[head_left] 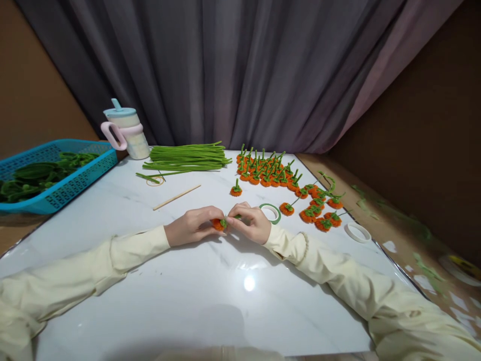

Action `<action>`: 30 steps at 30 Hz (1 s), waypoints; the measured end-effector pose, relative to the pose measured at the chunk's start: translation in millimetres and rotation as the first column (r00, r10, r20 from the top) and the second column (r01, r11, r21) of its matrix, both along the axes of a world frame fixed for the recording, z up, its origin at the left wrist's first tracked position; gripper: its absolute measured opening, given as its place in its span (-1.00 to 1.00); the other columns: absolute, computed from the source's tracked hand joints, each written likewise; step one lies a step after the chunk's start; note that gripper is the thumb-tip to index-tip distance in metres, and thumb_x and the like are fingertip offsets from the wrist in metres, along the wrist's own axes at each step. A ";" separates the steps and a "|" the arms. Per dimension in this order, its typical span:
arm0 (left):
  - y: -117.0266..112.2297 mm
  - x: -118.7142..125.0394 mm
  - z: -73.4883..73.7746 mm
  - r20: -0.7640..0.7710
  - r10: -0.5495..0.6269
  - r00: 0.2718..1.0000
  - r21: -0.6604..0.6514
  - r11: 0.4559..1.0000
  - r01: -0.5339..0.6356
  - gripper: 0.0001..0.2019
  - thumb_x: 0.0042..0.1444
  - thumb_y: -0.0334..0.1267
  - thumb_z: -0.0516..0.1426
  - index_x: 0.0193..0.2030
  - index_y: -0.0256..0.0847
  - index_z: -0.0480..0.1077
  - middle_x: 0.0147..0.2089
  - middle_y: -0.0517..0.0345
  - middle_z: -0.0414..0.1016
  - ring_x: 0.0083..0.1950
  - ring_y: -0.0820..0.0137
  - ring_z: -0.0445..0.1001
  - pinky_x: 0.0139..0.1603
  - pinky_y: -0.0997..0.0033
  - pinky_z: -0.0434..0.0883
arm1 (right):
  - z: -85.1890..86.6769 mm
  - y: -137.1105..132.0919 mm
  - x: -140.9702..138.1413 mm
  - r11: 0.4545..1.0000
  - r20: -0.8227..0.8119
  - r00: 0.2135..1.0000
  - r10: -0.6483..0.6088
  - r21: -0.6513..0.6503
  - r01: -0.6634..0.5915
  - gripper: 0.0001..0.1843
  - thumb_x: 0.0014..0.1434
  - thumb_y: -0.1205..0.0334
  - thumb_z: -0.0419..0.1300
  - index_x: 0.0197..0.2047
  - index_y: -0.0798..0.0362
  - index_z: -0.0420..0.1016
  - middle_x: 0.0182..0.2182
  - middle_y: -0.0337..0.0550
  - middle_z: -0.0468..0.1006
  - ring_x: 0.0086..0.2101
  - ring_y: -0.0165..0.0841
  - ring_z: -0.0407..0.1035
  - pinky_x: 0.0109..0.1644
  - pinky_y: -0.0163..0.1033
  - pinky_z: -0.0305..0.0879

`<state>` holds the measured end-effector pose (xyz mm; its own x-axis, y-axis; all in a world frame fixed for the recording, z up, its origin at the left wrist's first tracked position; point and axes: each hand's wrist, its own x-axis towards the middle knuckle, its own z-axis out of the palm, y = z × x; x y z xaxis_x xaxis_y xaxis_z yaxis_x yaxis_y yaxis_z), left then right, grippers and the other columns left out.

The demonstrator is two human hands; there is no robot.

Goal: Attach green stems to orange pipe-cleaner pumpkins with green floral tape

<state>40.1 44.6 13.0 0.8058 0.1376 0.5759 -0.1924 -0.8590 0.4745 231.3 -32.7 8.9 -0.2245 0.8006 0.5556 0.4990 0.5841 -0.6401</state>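
My left hand [196, 224] is closed around a small orange pipe-cleaner pumpkin [218, 224] with a green top. Thumb and fingers of my right hand [251, 222] pinch together at its green stem [237, 217], close against the left fingertips. Part of the pumpkin is hidden by the fingers. Just behind my right hand lies a roll of green tape [277, 214]. A single finished-looking pumpkin [236, 189] stands on the white table [180, 296] beyond both hands.
Rows of orange pumpkins [266, 176] stand at the back right, and looser ones [323, 223] lie nearer. Green pipe cleaners [188, 157], a wooden stick [176, 197], a tumbler [136, 143] and a blue basket [71, 186] of green pieces are leftward. A white ring [358, 233] lies right.
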 end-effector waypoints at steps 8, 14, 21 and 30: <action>0.3 -1.3 1.1 0.015 -0.014 1.000 0.093 0.996 0.013 -0.82 0.19 -0.31 0.05 -0.06 -0.24 0.26 -0.23 -0.03 0.46 -0.20 0.39 0.44 -0.21 0.47 0.39 | -0.7 -1.1 2.3 0.997 0.006 0.998 0.062 -0.035 -0.062 -0.68 0.21 0.01 0.04 -0.38 0.06 0.42 -0.47 -0.13 0.54 -0.40 -0.37 0.36 -0.18 -0.19 0.23; 1.0 -1.0 -1.0 0.034 -0.053 0.998 0.117 0.992 0.049 -0.72 0.17 -0.38 0.06 0.03 -0.21 0.18 -0.17 -0.04 0.44 -0.16 0.39 0.42 -0.16 0.44 0.40 | 4.3 -4.1 0.2 0.998 0.014 0.998 0.056 0.018 -0.057 -0.71 0.21 0.07 0.03 -0.40 0.07 0.41 -0.50 -0.13 0.53 -0.43 -0.37 0.35 -0.18 -0.16 0.23; 1.4 -0.7 -1.3 0.029 -0.016 0.999 0.188 0.982 0.011 -0.72 0.18 -0.37 0.06 0.03 -0.21 0.22 -0.15 -0.07 0.46 -0.14 0.37 0.44 -0.16 0.43 0.40 | 10.8 -6.4 -1.8 0.998 0.044 0.998 0.045 0.029 -0.047 -0.71 0.22 0.08 0.02 -0.42 0.06 0.39 -0.52 -0.13 0.53 -0.44 -0.36 0.35 -0.18 -0.14 0.23; 1.3 -1.9 -2.7 0.036 0.025 0.999 0.223 0.974 -0.033 -0.79 0.22 -0.31 0.00 -0.02 -0.24 0.27 -0.15 -0.09 0.46 -0.14 0.36 0.44 -0.15 0.42 0.42 | 8.4 -5.6 0.6 0.997 0.060 0.997 0.045 0.062 -0.048 -0.78 0.19 0.11 0.07 -0.39 0.06 0.38 -0.47 -0.12 0.50 -0.42 -0.36 0.34 -0.21 -0.15 0.26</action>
<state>38.2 45.8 10.3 0.7835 0.0255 0.6209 -0.1782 -0.9480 0.2638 231.9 -38.2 17.3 -0.2944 0.7522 0.5895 0.5062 0.6459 -0.5715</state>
